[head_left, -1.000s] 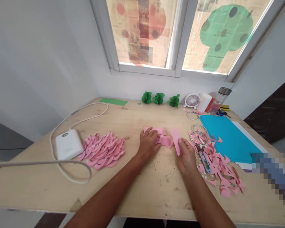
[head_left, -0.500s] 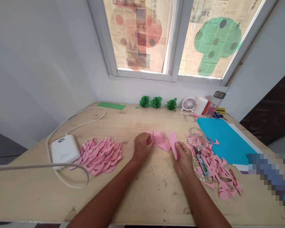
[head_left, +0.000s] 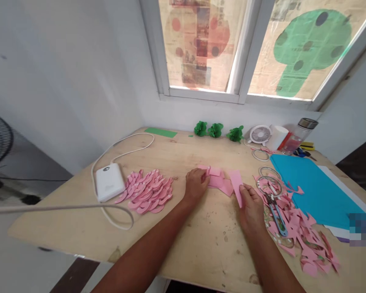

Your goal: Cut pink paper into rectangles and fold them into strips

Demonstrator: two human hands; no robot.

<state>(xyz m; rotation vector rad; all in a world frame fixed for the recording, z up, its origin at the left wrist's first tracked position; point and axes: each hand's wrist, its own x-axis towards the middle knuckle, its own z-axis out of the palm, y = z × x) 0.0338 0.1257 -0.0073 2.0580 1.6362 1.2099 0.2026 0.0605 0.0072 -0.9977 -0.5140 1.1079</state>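
Observation:
In the head view, my right hand point(head_left: 251, 207) grips a narrow strip of pink paper point(head_left: 236, 183) between thumb and fingers, tilted above the wooden table. To its left, my left hand point(head_left: 195, 185) is closed, its fingertips pinching the edge of a pink paper piece point(head_left: 208, 170); part of that piece is hidden by the fingers. Several flat pink paper pieces point(head_left: 226, 187) lie overlapped on the table between the two hands. A pair of scissors point(head_left: 279, 221) with light blue handles rests on pink paper scraps point(head_left: 308, 236) to the right of my right hand.
Left of my hands lie a heap of pink paper petals point(head_left: 152, 191) and a white power bank point(head_left: 110, 182) with a looping cable. Blue sheets point(head_left: 311, 187) cover the right side. Green paper flowers point(head_left: 215, 130), a small fan point(head_left: 260, 134) and a glass bottle point(head_left: 300, 134) line the back.
My view has swung leftward, so everything sits farther right and a standing fan shows at the left edge. Both hands keep nearly the same pose with the pink paper.

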